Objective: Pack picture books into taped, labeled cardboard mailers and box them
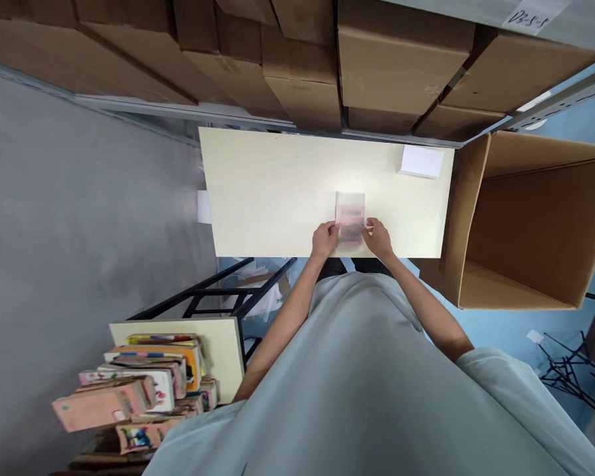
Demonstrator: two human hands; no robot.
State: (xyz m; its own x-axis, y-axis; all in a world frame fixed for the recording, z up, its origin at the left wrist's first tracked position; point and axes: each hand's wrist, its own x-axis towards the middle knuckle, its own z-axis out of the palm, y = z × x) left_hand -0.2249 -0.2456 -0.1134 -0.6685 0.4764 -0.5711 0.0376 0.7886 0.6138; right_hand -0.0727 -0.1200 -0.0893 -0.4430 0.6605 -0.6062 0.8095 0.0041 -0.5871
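Observation:
A small, flat pink book (350,220) lies near the front edge of the cream table (268,192). It is blurred, and its upper end looks pale and see-through, like a clear sleeve. My left hand (326,238) is closed at its lower left edge, with thumb and fingers pinching there. On the opposite edge, my right hand (377,237) is likewise closed, its fingertips at the book's side. The print on the book cannot be read.
A white block-like stack (421,162) stands at the table's back right corner. Right of the table is a large open cardboard box (535,231). Closed cartons (406,66) fill the shelf above the far edge. Piled books (149,377) sit on a small stand at lower left.

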